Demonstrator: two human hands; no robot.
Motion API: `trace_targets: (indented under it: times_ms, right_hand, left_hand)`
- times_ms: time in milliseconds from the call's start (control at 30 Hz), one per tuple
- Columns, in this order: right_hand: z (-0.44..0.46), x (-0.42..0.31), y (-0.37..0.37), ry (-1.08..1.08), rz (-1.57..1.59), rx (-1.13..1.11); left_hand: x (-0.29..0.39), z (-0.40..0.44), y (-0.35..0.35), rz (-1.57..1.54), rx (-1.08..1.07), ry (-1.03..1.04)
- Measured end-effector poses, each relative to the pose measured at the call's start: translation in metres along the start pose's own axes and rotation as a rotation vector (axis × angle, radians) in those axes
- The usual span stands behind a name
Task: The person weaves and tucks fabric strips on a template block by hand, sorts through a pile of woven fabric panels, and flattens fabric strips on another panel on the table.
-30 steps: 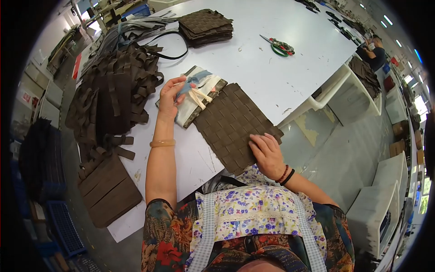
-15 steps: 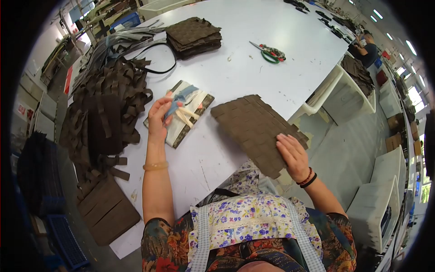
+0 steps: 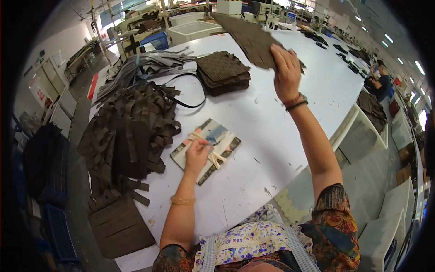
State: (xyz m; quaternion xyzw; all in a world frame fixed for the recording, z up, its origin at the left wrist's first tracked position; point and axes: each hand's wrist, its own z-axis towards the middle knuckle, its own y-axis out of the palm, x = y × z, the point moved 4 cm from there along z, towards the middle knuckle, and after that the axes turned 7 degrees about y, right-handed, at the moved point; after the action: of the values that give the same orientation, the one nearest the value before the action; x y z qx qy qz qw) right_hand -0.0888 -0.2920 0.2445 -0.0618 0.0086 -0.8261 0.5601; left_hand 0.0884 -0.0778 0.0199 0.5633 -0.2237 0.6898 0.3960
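My right hand [image 3: 287, 72] is raised over the far part of the table, closed on the edge of a woven brown panel [image 3: 256, 43]. The panel is tilted up off the tabletop. Low over a small flat board [image 3: 185, 156], my left hand [image 3: 198, 154] has its fingers pinched together at a blue cloth strip [image 3: 215, 136]. Cream-coloured strips [image 3: 216, 158] lie on the board beside the fingers. Further back sits a stack of woven brown panels [image 3: 223, 72], with a black cord loop [image 3: 190, 104] next to it.
Brown strips [image 3: 131, 122] form a large heap on the left, with grey strips [image 3: 136, 75] behind. A slit brown panel [image 3: 122, 229] hangs at the near left corner. White bins [image 3: 362, 129] stand along the right. Another person [image 3: 380, 84] sits far right.
My right hand has carried the woven panel up and away, from the near table edge to the far side. My left hand stays at the board. The view has tilted upward.
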Motion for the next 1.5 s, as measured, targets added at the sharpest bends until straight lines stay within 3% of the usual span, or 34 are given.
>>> trace_targets:
  times_ms: [67,200,267,333,467,567,600,700,900,1000,1267,1300,1467,1500]
  right_hand:
    - [0.013,0.008,0.051,0.044,-0.066,0.025]
    - [-0.017,0.021,0.159,0.098,-0.195,-0.215]
    - [-0.067,0.029,0.210,0.140,-0.171,-0.530]
    - [-0.145,0.035,0.253,0.243,-0.100,-1.211]
    - [-0.160,0.032,0.248,0.286,-0.072,-1.017]
    - [-0.167,0.024,0.222,0.162,-0.081,-0.710]
    - [-0.172,0.018,0.209,0.157,-0.055,-0.701]
    - [-0.198,0.006,0.157,0.125,-0.012,-0.786]
    - [-0.240,0.001,0.031,0.474,0.305,-0.963]
    - [-0.255,-0.010,-0.003,0.355,0.150,-0.946]
    - [-0.260,-0.020,0.009,0.373,0.025,-1.009]
    - [-0.261,-0.020,0.010,0.381,0.033,-1.003]
    - [-0.260,-0.022,0.017,0.372,0.037,-0.980]
    - [-0.261,-0.022,0.016,0.388,0.031,-0.979]
  left_hand:
    - [-0.007,-0.003,-0.001,0.179,0.005,0.073]
    - [-0.011,-0.010,-0.001,0.243,0.050,0.077]
    - [-0.008,-0.016,0.001,0.311,0.051,0.091]
    - [-0.004,-0.019,0.003,0.350,0.066,0.048]
    - [0.001,-0.021,0.004,0.412,0.054,0.101]
    - [0.001,-0.022,0.003,0.451,0.052,0.116]
    - [0.001,-0.021,0.003,0.454,0.051,0.113]
    - [0.003,-0.021,0.003,0.455,0.053,0.085]
    - [-0.009,-0.017,-0.001,0.477,0.056,0.126]
    - [-0.001,-0.014,-0.005,0.499,0.089,0.129]
    - [0.001,-0.010,-0.011,0.662,0.179,0.158]
    - [0.001,-0.010,-0.011,0.655,0.208,0.251]
    - [-0.008,-0.009,-0.025,0.612,0.238,0.219]
    - [-0.003,-0.013,-0.028,0.751,0.287,0.280]
